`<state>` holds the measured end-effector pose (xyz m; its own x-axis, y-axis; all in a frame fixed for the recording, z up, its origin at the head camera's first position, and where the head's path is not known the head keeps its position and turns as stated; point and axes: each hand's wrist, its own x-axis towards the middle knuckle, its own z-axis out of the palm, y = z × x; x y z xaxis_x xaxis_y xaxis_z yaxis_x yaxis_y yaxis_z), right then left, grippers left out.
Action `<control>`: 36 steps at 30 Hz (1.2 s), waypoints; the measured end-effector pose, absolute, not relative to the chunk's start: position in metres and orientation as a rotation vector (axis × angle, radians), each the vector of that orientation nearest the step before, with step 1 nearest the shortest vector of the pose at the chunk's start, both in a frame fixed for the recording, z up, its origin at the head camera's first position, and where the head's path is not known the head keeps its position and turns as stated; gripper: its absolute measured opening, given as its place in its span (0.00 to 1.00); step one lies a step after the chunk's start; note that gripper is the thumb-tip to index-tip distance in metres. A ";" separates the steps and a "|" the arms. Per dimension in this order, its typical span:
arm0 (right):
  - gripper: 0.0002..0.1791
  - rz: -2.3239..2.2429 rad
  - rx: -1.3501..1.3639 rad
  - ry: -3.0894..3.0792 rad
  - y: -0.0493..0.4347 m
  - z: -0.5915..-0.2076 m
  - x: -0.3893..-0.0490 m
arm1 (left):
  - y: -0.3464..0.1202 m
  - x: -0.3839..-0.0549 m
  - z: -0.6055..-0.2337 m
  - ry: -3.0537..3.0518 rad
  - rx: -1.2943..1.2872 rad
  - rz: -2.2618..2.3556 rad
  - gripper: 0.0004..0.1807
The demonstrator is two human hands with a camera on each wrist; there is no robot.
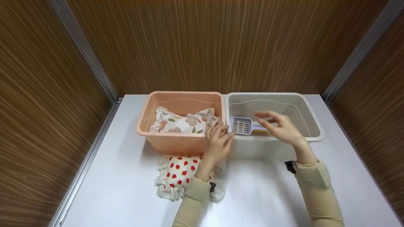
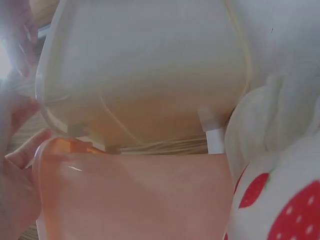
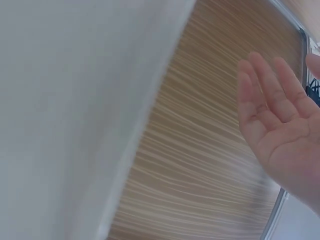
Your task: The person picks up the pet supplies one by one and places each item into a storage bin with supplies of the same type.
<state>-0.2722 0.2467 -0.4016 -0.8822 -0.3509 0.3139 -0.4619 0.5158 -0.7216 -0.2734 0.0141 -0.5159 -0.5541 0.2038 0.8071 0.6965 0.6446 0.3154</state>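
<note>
Lavender plastic, the slotted scoop (image 1: 242, 126) shows at the near left corner of the grey rectangular plastic bin (image 1: 249, 108), and I've got the right hand (image 1: 282, 128) above that bin, fingers loose, gripping nothing. Just left of the grey bin, the left hand (image 1: 217, 142) is at the rim of the peach plastic bin (image 1: 176, 143), fingers extended and grasping nothing, while a white floral frilled pillow (image 1: 176, 123) lies inside that peach one.
</note>
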 end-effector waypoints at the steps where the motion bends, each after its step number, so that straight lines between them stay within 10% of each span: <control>1: 0.16 1.322 0.698 -2.617 0.245 -0.405 -0.271 | 0.014 -0.274 -0.516 -2.049 -0.711 -0.840 0.07; 36: 0.17 1.153 0.779 -2.452 0.198 -0.469 -0.246 | -0.044 -0.218 -0.509 -2.030 -0.720 -1.048 0.14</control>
<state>-0.2456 0.1982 -0.4685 -0.8000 -0.3388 0.4952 -0.5975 0.5252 -0.6059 -0.2178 -0.0444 -0.5087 -0.5775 0.1444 0.8035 0.7389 0.5111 0.4391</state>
